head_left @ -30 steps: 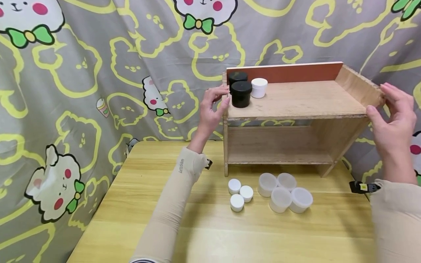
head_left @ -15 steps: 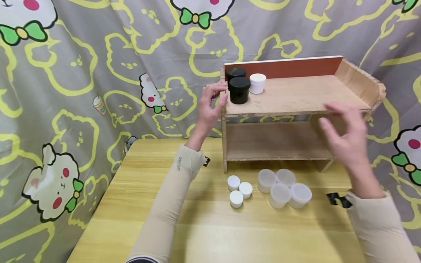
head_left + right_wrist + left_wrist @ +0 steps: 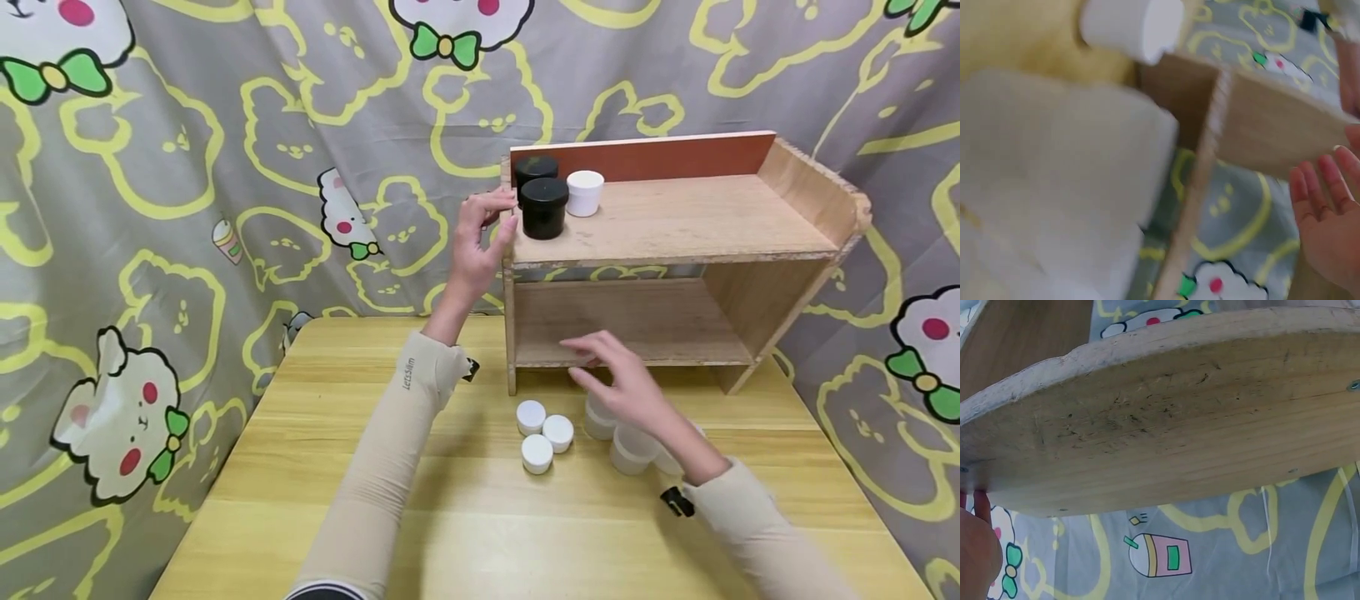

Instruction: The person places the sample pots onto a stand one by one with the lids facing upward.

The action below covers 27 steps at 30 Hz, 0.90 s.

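In the head view, my left hand (image 3: 476, 237) holds the upper left edge of a small wooden two-tier shelf (image 3: 697, 225), thumb toward its front. Two of its fingertips (image 3: 980, 503) meet the outer side panel in the left wrist view; the thumb is hidden there. My right hand (image 3: 626, 387), fingers loosely spread and holding nothing, hovers over several translucent lidded tubs (image 3: 633, 450) and partly covers them. Left of these tubs sit three small white-lidded jars (image 3: 537, 454). Close to the right wrist camera, a blurred whitish tub (image 3: 1054, 187) fills the left side.
On the shelf's top left stand two black jars (image 3: 543, 208) and a white jar (image 3: 585, 193). A raised red-brown back board (image 3: 690, 158) and a right side panel (image 3: 813, 196) border the top tier. Patterned curtains (image 3: 285, 158) hang behind and beside the wooden table (image 3: 322, 392).
My right hand has let go of the shelf's right end and moved left and down to above the translucent tubs. The left hand stays at the shelf's left edge.
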Each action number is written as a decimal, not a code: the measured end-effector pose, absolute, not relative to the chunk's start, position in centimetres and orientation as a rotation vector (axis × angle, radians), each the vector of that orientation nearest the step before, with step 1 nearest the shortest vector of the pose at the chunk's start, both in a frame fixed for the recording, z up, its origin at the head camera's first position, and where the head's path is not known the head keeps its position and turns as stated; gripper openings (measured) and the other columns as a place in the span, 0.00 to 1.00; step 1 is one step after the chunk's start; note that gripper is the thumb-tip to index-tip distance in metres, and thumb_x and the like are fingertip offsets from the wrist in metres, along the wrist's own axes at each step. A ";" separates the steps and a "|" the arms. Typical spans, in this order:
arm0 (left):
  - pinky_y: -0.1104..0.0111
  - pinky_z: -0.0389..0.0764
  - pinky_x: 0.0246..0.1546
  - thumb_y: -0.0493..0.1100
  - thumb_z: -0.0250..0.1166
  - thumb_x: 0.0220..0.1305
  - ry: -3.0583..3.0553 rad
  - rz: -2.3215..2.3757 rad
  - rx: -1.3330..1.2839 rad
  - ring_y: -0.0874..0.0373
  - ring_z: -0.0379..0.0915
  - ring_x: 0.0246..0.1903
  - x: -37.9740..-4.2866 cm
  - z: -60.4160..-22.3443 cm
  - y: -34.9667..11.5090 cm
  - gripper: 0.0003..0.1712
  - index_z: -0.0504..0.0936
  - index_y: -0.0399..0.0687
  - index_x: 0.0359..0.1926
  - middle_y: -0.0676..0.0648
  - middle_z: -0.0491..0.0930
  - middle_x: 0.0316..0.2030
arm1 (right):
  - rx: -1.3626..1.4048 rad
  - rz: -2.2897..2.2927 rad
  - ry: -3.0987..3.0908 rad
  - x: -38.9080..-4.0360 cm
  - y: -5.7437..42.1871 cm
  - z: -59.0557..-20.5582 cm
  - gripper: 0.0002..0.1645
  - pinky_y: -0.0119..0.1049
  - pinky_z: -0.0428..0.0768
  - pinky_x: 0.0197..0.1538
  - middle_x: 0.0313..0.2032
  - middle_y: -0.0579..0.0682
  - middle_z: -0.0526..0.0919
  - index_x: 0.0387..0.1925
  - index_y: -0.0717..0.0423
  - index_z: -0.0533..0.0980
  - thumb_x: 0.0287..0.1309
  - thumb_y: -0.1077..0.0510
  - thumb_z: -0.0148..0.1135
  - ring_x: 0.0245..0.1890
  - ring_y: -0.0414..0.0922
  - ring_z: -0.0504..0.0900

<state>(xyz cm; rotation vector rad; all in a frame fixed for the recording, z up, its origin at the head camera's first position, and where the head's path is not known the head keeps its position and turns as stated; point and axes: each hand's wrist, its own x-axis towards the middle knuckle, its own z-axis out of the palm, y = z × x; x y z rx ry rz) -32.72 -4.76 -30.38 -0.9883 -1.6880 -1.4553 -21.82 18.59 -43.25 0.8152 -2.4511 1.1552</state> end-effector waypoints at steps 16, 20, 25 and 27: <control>0.67 0.76 0.63 0.27 0.60 0.64 -1.664 -1.449 -0.984 0.32 0.70 0.64 -32.4 -30.7 -4.7 0.12 0.78 0.24 0.48 0.27 0.77 0.53 | 0.786 1.158 -2.852 -21.9 13.9 -48.7 0.29 0.58 0.81 0.60 0.59 0.56 0.80 0.68 0.53 0.75 0.69 0.52 0.67 0.63 0.59 0.80; 0.67 0.76 0.64 0.27 0.60 0.64 -1.651 -1.453 -0.990 0.31 0.70 0.64 -32.5 -30.7 -4.7 0.12 0.78 0.23 0.48 0.27 0.77 0.52 | 0.735 1.118 -2.880 -22.2 13.1 -49.6 0.30 0.55 0.83 0.57 0.58 0.58 0.80 0.67 0.55 0.75 0.66 0.53 0.69 0.58 0.56 0.82; 0.66 0.77 0.64 0.27 0.60 0.64 -1.646 -1.450 -0.993 0.31 0.70 0.63 -32.6 -30.6 -4.7 0.12 0.78 0.23 0.48 0.26 0.77 0.52 | 0.679 1.016 -2.908 -22.3 12.4 -50.5 0.31 0.53 0.83 0.52 0.55 0.56 0.81 0.65 0.55 0.78 0.62 0.51 0.73 0.50 0.51 0.84; 0.66 0.77 0.64 0.26 0.60 0.64 -1.640 -1.448 -0.994 0.30 0.70 0.63 -32.6 -30.6 -4.7 0.12 0.78 0.22 0.47 0.26 0.77 0.52 | 0.665 0.987 -2.913 -22.3 12.2 -50.7 0.32 0.54 0.83 0.52 0.55 0.56 0.81 0.64 0.55 0.78 0.61 0.51 0.74 0.49 0.51 0.84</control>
